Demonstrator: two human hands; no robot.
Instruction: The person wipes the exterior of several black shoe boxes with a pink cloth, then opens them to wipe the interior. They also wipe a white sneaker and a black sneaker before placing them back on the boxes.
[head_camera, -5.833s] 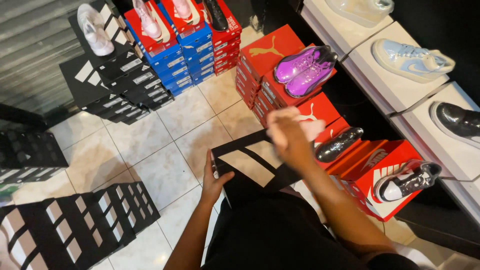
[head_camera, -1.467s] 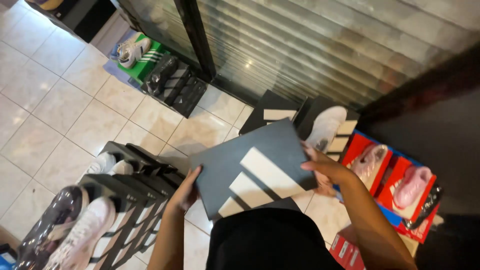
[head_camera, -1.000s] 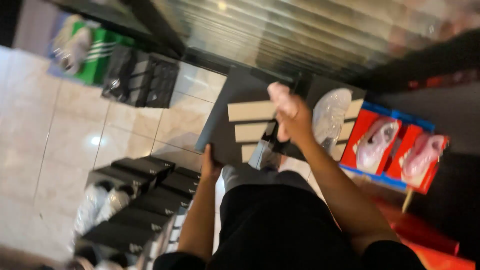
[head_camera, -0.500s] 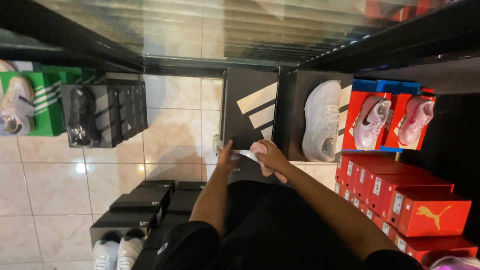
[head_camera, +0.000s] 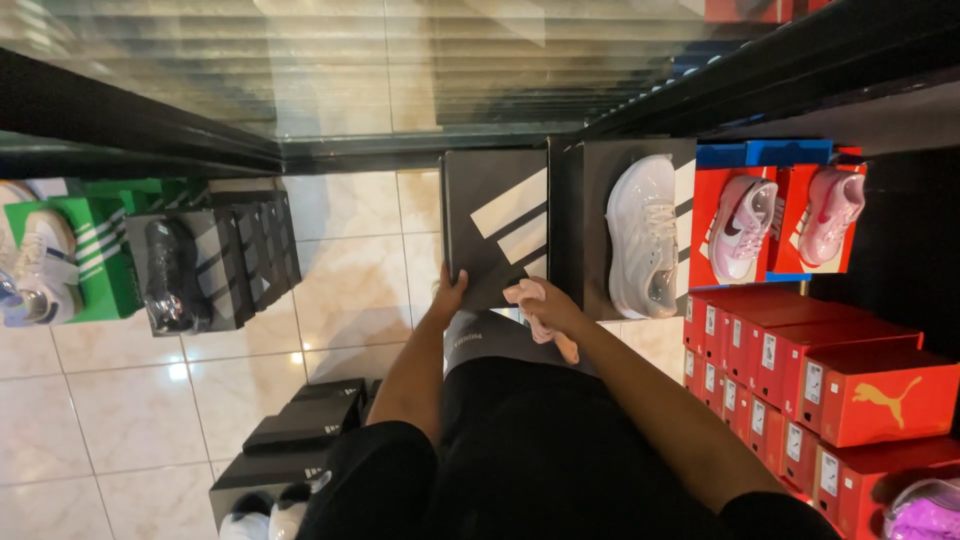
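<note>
A black shoe box with white stripes lies flat on the floor-level row by the glass wall. My left hand grips its near left edge. My right hand is at the box's near right corner, fingers loose and hanging toward my knee. Right beside it stands another black box with a white sneaker on top.
Red boxes are stacked at the right, with two pink shoes on top. Black striped boxes and a green box stand at the left. More black boxes lie near my left leg. Pale floor tiles lie between them.
I turned from the red stacks to the glass wall carrying the black box in both hands. It went from tilted in the air to flat beside the white-sneaker box.
</note>
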